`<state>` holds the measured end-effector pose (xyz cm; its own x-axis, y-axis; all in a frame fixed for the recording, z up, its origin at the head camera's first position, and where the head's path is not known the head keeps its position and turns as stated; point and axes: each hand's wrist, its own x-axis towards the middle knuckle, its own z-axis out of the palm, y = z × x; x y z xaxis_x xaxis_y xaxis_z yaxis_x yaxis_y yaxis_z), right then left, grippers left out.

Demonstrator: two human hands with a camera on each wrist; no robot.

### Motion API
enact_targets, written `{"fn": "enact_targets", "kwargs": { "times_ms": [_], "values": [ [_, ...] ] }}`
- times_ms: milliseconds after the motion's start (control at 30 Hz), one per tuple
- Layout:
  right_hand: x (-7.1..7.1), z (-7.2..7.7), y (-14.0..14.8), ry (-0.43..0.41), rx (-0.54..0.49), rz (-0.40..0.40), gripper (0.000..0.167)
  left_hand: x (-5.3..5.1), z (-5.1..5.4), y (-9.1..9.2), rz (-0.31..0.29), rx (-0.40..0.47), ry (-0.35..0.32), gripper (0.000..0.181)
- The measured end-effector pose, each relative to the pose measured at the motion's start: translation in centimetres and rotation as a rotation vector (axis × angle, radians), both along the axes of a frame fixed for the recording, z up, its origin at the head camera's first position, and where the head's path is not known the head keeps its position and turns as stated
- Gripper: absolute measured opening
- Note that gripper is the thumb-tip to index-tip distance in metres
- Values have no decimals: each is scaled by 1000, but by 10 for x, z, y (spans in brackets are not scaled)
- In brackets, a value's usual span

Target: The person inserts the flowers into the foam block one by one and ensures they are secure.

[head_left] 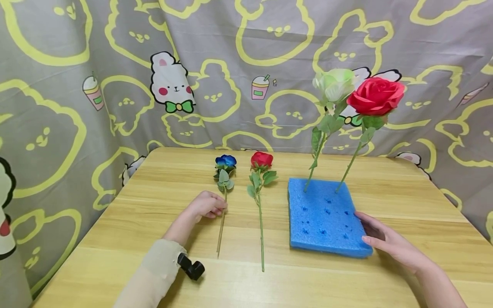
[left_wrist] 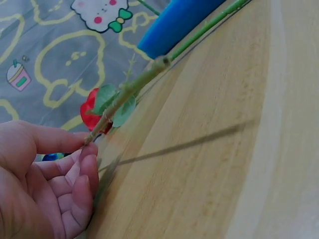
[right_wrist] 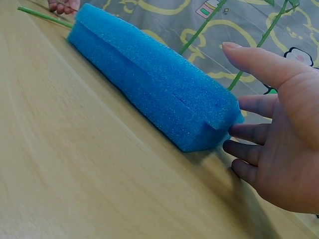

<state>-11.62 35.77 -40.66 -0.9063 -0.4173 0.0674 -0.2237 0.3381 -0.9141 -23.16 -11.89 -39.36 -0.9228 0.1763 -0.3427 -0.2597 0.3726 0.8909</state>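
My left hand [head_left: 207, 205] pinches the stem of a blue rose [head_left: 225, 161] between thumb and fingertips. In the left wrist view the bare stem end [left_wrist: 127, 92] stands off the table, its shadow apart from it. Beside it, a red rose [head_left: 262, 160] with green leaves lies on the table. At the right edge of a blue foam block [head_left: 316, 203], my right hand [head_left: 402, 246] rests its fingers against the side, thumb spread near the front corner. Upright in the block's rear stand a pale green-white rose [head_left: 336, 84] and a large red rose [head_left: 376, 97], both leaning right.
Several small holes dot the foam block's top. Everything rests on a wooden table [head_left: 154, 184], with a grey patterned curtain [head_left: 215, 38] hanging behind and at the sides. A black wrist mount [head_left: 191, 267] sits on the left sleeve.
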Motion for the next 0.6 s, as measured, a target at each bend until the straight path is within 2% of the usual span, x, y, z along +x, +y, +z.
{"fn": "enact_targets", "kwargs": {
  "times_ms": [233,333,600],
  "values": [
    [1,-2,0,6,-4,-2,53,1,2,-2,-31,95,-11,21],
    [1,-2,0,16,-8,4,53,3,5,-2,-40,112,9,22],
    [1,0,-1,-1,-1,-9,53,4,13,3,-13,170,78,19]
  ]
}}
